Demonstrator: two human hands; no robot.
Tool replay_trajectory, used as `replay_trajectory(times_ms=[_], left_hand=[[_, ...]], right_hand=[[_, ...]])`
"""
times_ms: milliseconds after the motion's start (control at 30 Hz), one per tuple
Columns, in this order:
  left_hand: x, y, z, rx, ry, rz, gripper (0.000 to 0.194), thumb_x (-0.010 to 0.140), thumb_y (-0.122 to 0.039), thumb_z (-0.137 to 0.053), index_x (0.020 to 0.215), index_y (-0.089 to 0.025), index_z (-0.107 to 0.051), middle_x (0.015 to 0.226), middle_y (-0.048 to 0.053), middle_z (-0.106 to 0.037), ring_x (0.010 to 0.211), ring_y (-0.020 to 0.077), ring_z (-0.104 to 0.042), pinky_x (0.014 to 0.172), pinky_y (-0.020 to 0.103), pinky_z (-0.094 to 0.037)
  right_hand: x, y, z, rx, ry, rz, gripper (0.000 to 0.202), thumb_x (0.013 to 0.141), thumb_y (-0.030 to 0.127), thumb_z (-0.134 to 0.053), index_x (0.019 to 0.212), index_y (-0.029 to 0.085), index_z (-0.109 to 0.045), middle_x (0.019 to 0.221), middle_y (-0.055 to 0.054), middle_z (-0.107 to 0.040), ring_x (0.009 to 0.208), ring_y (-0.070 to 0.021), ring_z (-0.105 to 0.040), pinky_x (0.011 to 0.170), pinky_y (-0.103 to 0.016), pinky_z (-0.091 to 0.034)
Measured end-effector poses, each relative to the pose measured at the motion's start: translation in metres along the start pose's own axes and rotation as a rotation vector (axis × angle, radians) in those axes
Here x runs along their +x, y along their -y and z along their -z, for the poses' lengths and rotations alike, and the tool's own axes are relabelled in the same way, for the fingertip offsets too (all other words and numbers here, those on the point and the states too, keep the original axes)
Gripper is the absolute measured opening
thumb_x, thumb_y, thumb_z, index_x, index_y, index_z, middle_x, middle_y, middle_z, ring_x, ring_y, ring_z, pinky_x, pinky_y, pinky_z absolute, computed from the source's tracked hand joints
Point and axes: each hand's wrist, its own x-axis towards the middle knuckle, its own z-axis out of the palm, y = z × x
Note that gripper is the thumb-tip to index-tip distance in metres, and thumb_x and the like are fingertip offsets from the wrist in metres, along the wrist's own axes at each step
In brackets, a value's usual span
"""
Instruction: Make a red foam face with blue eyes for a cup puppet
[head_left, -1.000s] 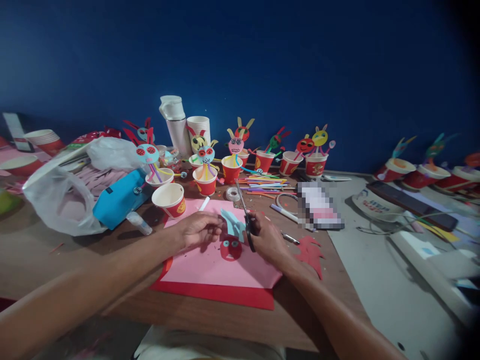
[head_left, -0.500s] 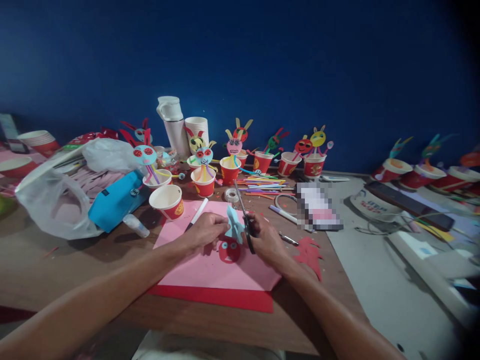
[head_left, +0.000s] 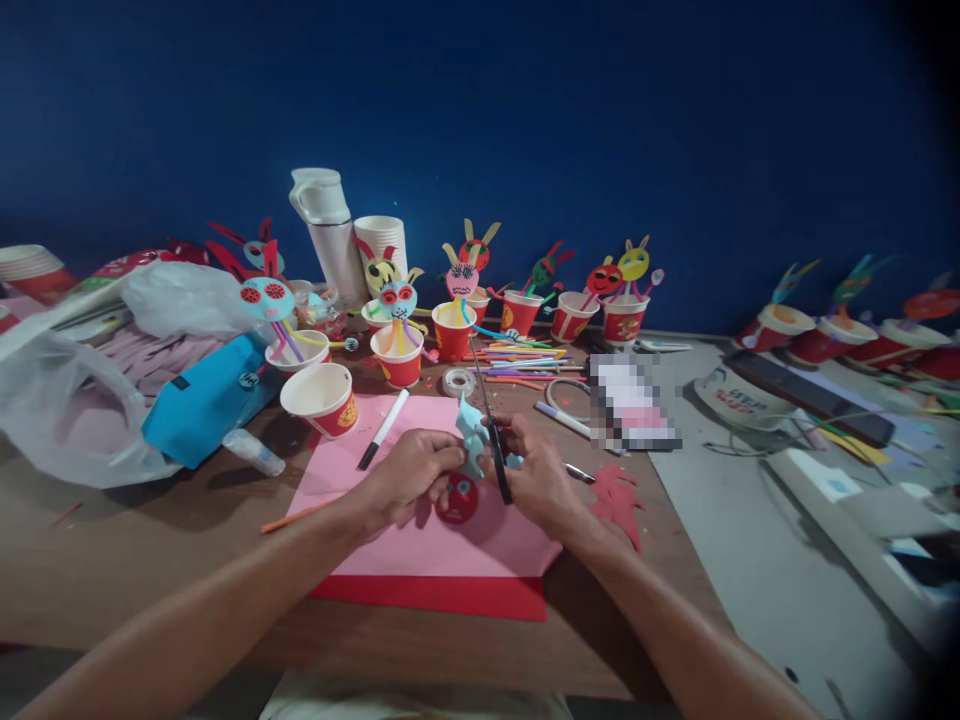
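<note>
My left hand (head_left: 415, 475) pinches the left edge of a light blue piece of paper (head_left: 471, 436), which has an irregular cut outline. In my right hand (head_left: 534, 470) are black-handled scissors (head_left: 495, 440), their blades pointing up and away beside the blue paper. Under my hands lies a pink sheet (head_left: 457, 552) on top of a red sheet (head_left: 427, 594). A round red face cutout (head_left: 457, 502) rests on the pink sheet, partly covered by my left fingers. A marker (head_left: 383, 430) lies by my left hand, and red paper scraps (head_left: 618, 505) lie right of my right wrist.
Behind are paper cups with puppet heads (head_left: 397, 352), an uncovered cup (head_left: 321, 400), coloured sticks (head_left: 525, 360), a tape roll (head_left: 458, 381) and a white flask (head_left: 330, 230). Left sit a plastic bag (head_left: 82, 420) and a blue pouch (head_left: 214, 400); right, a phone (head_left: 637, 405).
The blue paper has turned slightly between my hands, and its outline looks more jagged. The view has shifted a little, and an orange stick now shows beside my left forearm.
</note>
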Motion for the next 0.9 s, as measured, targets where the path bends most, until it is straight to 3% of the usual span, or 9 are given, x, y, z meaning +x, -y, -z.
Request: replay_trajectory(times_ms=[267, 667, 900], left_hand=[[-0.0032, -0.0032, -0.0012, -0.071, 0.027, -0.004, 0.012, 0.070, -0.026, -0.056, 0.063, -0.017, -0.057, 0.029, -0.007, -0.037, 0.024, 0.0109, -0.039, 0.021, 0.017, -0.030], [-0.0036, -0.0027, 0.0043, -0.020, 0.062, -0.024, 0.015, 0.073, -0.027, -0.057, 0.073, -0.014, -0.065, 0.030, -0.006, -0.040, 0.025, 0.0116, -0.041, 0.024, 0.018, -0.033], [-0.0058, -0.0051, 0.0052, 0.046, 0.079, -0.011, 0.023, 0.074, -0.035, -0.060, 0.076, -0.013, -0.065, 0.031, -0.005, -0.043, 0.024, 0.0120, -0.043, 0.023, 0.017, -0.030]], right_hand=[[0.0004, 0.0009, 0.0014, -0.065, -0.015, 0.052, 0.036, 0.072, 0.016, -0.058, 0.108, 0.020, -0.054, 0.096, -0.004, -0.068, 0.082, -0.0170, -0.065, 0.071, -0.027, -0.050], [-0.0002, 0.0018, 0.0005, -0.102, -0.019, -0.006, 0.036, 0.071, 0.019, -0.059, 0.107, 0.020, -0.056, 0.094, -0.005, -0.068, 0.082, -0.0189, -0.065, 0.071, -0.030, -0.051], [0.0003, 0.0002, 0.0024, -0.115, 0.002, 0.021, 0.035, 0.073, 0.023, -0.060, 0.108, 0.020, -0.056, 0.094, -0.005, -0.069, 0.076, -0.0171, -0.065, 0.067, -0.028, -0.049]])
